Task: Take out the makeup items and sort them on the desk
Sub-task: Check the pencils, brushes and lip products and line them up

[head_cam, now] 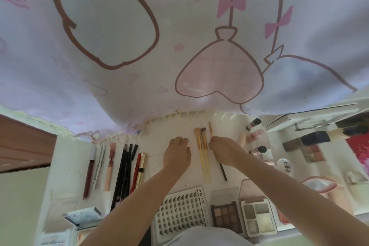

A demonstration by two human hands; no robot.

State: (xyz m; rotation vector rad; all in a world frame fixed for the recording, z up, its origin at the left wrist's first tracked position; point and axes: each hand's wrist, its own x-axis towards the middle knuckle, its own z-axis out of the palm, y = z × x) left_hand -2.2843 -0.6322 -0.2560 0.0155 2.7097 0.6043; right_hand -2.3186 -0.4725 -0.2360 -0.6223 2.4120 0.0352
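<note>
Far left of the tabletop (65, 166): lip tubes (97, 168), then dark pencils (124, 171) and a gold tube (142, 170), laid in parallel. My left hand (177, 155) rests palm-down on bare surface, fingers loosely bent, grip holding nothing. Yellow-handled brushes (203, 158) lie between my hands. My right hand (223, 149) pinches a thin dark-handled brush (223, 171) (tip pointing away). Small bottles (253, 124) sit further right.

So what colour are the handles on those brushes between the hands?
Pale yellow brush handles, clearest in the head view.
</note>
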